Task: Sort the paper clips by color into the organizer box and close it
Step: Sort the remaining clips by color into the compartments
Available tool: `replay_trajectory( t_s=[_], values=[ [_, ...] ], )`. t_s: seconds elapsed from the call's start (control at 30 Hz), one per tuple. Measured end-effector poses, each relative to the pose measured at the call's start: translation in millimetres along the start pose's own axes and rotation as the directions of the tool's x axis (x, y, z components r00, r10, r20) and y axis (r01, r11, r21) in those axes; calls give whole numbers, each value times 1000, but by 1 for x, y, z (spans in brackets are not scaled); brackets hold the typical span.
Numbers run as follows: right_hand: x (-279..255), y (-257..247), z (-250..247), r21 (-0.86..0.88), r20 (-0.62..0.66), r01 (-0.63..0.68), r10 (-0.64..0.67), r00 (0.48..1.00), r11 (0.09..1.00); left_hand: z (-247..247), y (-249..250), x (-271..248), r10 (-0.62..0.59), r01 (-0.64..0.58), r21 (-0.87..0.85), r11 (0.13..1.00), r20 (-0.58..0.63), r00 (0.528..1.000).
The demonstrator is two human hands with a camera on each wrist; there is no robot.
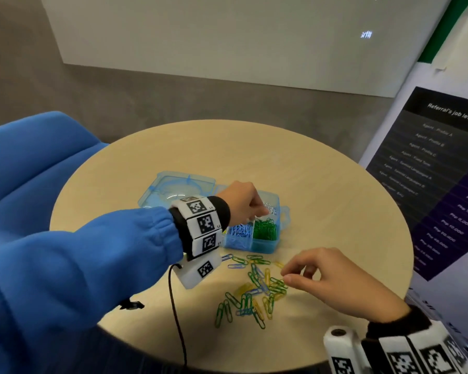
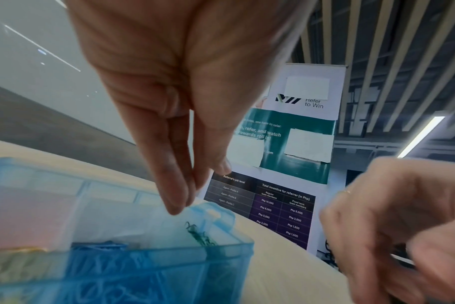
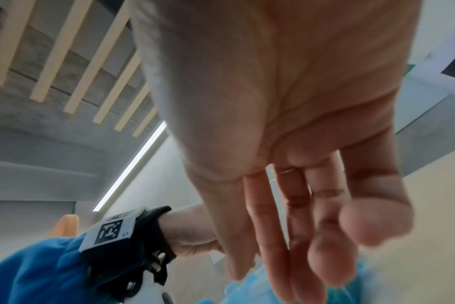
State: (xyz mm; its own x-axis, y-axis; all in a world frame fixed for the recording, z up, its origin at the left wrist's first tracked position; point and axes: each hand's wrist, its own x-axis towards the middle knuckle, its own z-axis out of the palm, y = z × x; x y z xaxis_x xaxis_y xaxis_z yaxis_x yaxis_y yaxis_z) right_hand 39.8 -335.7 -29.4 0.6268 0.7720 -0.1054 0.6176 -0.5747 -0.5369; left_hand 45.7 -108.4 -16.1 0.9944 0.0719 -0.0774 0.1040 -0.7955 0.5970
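Round desk [image 1: 322, 184], person seated at its six o'clock edge; the translucent blue organizer box [image 1: 265, 245] sits near the centre with its lid [image 1: 179, 184] folded flat toward ten o'clock, left open, presumably so both hands can feed it freely; front compartments hold blue clips [image 1: 239, 231] and green clips [image 1: 265, 229], a rear one holds white clips [image 1: 271, 209], each colour kept to its own cell; left hand [image 1: 243, 203] hangs over the box at about the dividing wall between green and white, fingers [image 2: 177, 197] pointing down and drawn together with the thumb; whether they pinch a clip I cannot tell, nothing shows between the tips in the left wrist view; the posture reads as a drop into a compartment; loose pile of paper clips [image 1: 254, 290], green, yellow and blue mixed, lies on the desk at six o'clock of the box, kept close so each carry is short; right hand [image 1: 333, 279] hovers at the pile's three o'clock edge, fingers loosely curled, thumb and forefinger parted just above the clips, holding nothing that I can see; likely lining up the next pick; plenty still unsorted, lid closing a good way off.
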Motion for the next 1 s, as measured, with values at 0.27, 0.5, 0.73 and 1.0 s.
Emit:
replay_trajectory(
  t_s=[0.27,0.5,0.73,1.0],
  values=[
    [-6,16,10,-55,-5,-11,10,1000,998,15,-12,-58,233,-231,212,950,15,972],
    [-3,20,23,-129,124,-36,52,991,991,34,-38,-77,92,-210,491,845,253,963],
    [-3,18,24,-161,64,-92,104,993,983,31,-38,-81,108,-207,496,843,220,969],
    [0,22,22,-84,105,-117,125,987,990,27,-41,-78,102,-168,426,889,174,979]
  ],
)
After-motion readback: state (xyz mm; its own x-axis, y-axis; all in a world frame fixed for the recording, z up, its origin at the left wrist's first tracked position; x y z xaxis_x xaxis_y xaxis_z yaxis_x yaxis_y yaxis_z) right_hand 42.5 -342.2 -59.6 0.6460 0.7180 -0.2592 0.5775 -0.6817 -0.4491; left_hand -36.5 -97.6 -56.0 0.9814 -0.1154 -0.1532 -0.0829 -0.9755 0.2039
